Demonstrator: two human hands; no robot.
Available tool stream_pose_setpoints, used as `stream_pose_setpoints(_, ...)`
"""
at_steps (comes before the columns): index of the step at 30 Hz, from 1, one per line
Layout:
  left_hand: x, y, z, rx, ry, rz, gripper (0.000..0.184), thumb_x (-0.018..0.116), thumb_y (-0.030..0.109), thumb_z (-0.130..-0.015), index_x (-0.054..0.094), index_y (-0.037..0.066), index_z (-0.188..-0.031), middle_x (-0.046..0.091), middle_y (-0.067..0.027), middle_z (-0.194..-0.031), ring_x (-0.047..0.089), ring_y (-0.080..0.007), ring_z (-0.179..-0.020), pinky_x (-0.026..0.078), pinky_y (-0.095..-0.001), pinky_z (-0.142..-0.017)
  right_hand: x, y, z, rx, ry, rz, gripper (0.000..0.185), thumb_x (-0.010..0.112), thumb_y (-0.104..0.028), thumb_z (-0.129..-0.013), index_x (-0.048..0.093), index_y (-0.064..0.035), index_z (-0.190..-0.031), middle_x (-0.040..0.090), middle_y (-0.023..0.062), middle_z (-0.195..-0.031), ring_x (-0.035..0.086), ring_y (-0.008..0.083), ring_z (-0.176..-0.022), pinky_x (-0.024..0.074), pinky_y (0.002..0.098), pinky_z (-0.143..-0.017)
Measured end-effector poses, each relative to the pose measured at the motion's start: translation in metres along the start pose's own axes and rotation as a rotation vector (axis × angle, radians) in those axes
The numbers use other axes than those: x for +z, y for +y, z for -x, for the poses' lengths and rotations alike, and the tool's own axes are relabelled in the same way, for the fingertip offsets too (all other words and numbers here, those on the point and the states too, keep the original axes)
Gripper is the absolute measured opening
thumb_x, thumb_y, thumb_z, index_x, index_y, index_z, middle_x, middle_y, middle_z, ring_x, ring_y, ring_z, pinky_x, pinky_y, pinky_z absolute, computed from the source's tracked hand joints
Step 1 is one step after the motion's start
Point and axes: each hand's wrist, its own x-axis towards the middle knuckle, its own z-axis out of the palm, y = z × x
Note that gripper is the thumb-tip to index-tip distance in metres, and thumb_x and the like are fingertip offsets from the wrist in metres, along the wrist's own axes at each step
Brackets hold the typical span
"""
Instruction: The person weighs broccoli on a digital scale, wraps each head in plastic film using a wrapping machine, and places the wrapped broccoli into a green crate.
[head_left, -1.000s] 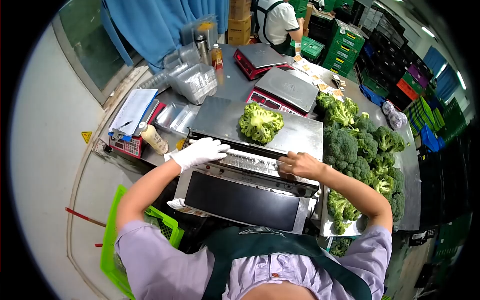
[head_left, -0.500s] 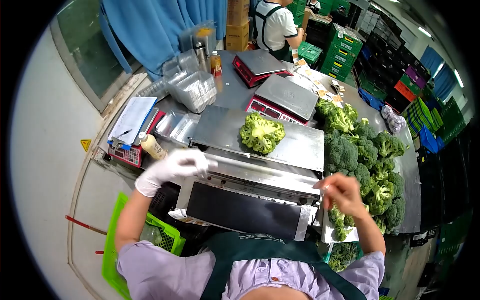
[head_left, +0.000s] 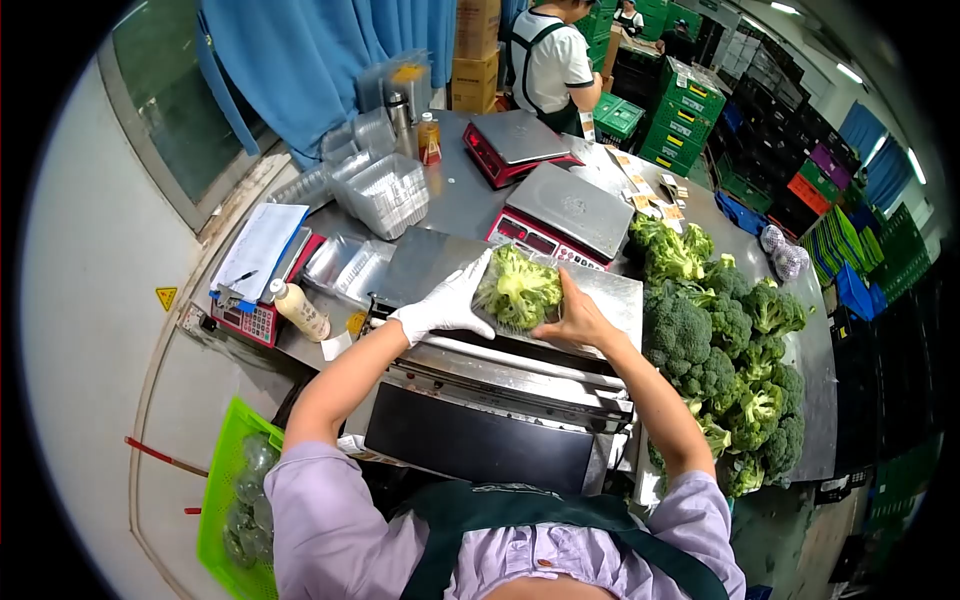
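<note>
A broccoli head (head_left: 522, 287), cut side facing up, sits on the metal plate of the wrapping machine (head_left: 480, 425), with what looks like clear film around it. My left hand (head_left: 452, 302), in a white glove, cups its left side. Bare, my right hand (head_left: 582, 316) presses against its right side, thumb at the near edge. The two hands hold the broccoli between them. Close to my body lies the machine's dark flat pad (head_left: 475, 430).
Loose broccoli heads (head_left: 690, 330) are piled on the right. Behind the plate stand two scales (head_left: 570, 210) (head_left: 515, 140). Clear trays (head_left: 385, 195), a bottle (head_left: 300, 310) and a clipboard (head_left: 262, 245) lie left. A green basket (head_left: 215, 500) holds wrapped items. A co-worker (head_left: 550, 60) stands beyond.
Both hands have moved inward and forward from the machine's sides onto the broccoli. Clear film now seems to cover it. More of the green basket's contents shows.
</note>
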Motion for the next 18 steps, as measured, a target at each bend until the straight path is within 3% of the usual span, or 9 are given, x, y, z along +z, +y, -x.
stream_pose_setpoints(3, 0.008, 0.003, -0.006, -0.055, 0.092, 0.146, 0.125, 0.086, 0.039, -0.048, 0.013, 0.001, -0.141, 0.033, -0.0251, -0.136, 0.037, -0.0352, -0.126, 0.033, -0.0360, -0.104, 0.006, -0.013, -0.003, -0.062, 0.182, -0.029, 0.117, 0.084, -0.044, -0.052, 0.018, -0.0023, -0.140, 0.046, 0.0321, -0.123, 0.050, 0.0443, -0.111, 0.0427, 0.0432, -0.093)
stream_pose_setpoints(5, 0.011, -0.001, -0.006, 0.027, 0.234, 0.119, 0.113, 0.087, 0.035, -0.047, 0.029, 0.000, -0.136, 0.047, -0.0221, -0.126, 0.048, -0.0319, -0.117, 0.040, -0.0359, -0.098, 0.004, -0.006, -0.001, -0.009, 0.155, -0.112, 0.112, 0.084, -0.044, -0.052, 0.026, -0.0021, -0.138, 0.052, 0.0297, -0.118, 0.054, 0.0418, -0.107, 0.0449, 0.0424, -0.091)
stream_pose_setpoints(6, 0.009, 0.002, -0.005, 0.019, 0.243, 0.171, 0.109, 0.087, 0.035, -0.047, 0.033, -0.001, -0.135, 0.050, -0.0212, -0.124, 0.051, -0.0302, -0.115, 0.041, -0.0354, -0.097, 0.000, -0.009, 0.002, 0.009, 0.205, -0.160, 0.102, 0.084, -0.044, -0.052, 0.037, -0.0014, -0.133, 0.055, 0.0274, -0.115, 0.057, 0.0380, -0.104, 0.0460, 0.0407, -0.090)
stream_pose_setpoints(7, 0.004, 0.009, -0.002, 0.006, 0.252, 0.223, 0.106, 0.088, 0.035, -0.047, 0.036, -0.001, -0.133, 0.052, -0.0202, -0.123, 0.053, -0.0285, -0.113, 0.043, -0.0348, -0.096, -0.011, -0.028, 0.010, 0.180, 0.142, -0.311, 0.095, 0.084, -0.043, -0.053, 0.045, 0.0010, -0.127, 0.057, 0.0267, -0.114, 0.058, 0.0346, -0.105, 0.0458, 0.0391, -0.091)
stream_pose_setpoints(11, -0.010, 0.047, 0.027, 0.072, 0.239, 0.300, 0.095, 0.087, 0.034, -0.052, 0.043, -0.001, -0.128, 0.058, -0.0170, -0.116, 0.057, -0.0213, -0.108, 0.045, -0.0316, -0.092, -0.019, -0.054, 0.046, 0.203, 0.132, -0.316, 0.088, 0.083, -0.044, -0.055, 0.052, 0.0053, -0.120, 0.061, 0.0224, -0.110, 0.059, 0.0313, -0.103, 0.0444, 0.0375, -0.092)
stream_pose_setpoints(13, -0.012, 0.076, 0.057, 0.027, 0.204, 0.381, 0.079, 0.083, 0.035, -0.061, 0.049, -0.002, -0.122, 0.062, -0.0156, -0.109, 0.059, -0.0204, -0.102, 0.046, -0.0307, -0.089, -0.023, -0.081, 0.083, 0.267, 0.004, -0.416, 0.076, 0.081, -0.042, -0.062, 0.055, 0.0067, -0.114, 0.065, 0.0201, -0.096, 0.065, 0.0276, -0.088, 0.0509, 0.0352, -0.079)
stream_pose_setpoints(15, -0.019, 0.118, 0.094, -0.117, -0.003, 0.443, 0.068, 0.075, 0.033, -0.071, 0.050, -0.002, -0.123, 0.060, -0.0140, -0.114, 0.057, -0.0174, -0.101, 0.047, -0.0287, -0.085, -0.029, -0.116, 0.122, 0.442, -0.217, -0.799, 0.064, 0.075, -0.040, -0.072, 0.056, 0.0100, -0.107, 0.065, 0.0170, -0.080, 0.066, 0.0198, -0.068, 0.0520, 0.0299, -0.058)
stream_pose_setpoints(17, -0.025, 0.149, 0.121, -0.654, -0.455, 0.700, 0.057, 0.066, 0.041, -0.079, 0.057, -0.001, -0.116, 0.063, -0.0116, -0.106, 0.059, -0.0131, -0.092, 0.050, -0.0244, -0.068, -0.011, -0.129, 0.155, 0.654, -0.355, -0.981, 0.059, 0.066, -0.044, -0.081, 0.057, 0.0110, -0.100, 0.063, 0.0150, -0.071, 0.061, 0.0147, -0.052, 0.0457, 0.0247, -0.042)
stream_pose_setpoints(18, -0.003, 0.139, 0.143, -0.739, -0.438, 0.912, 0.056, 0.057, 0.050, -0.083, 0.061, 0.002, -0.111, 0.065, -0.0084, -0.096, 0.059, -0.0096, -0.079, 0.045, -0.0204, -0.054, 0.007, -0.121, 0.167, 0.772, -0.477, -1.096, 0.063, 0.061, -0.049, -0.083, 0.057, 0.0124, -0.098, 0.062, 0.0162, -0.069, 0.059, 0.0152, -0.048, 0.0448, 0.0250, -0.038)
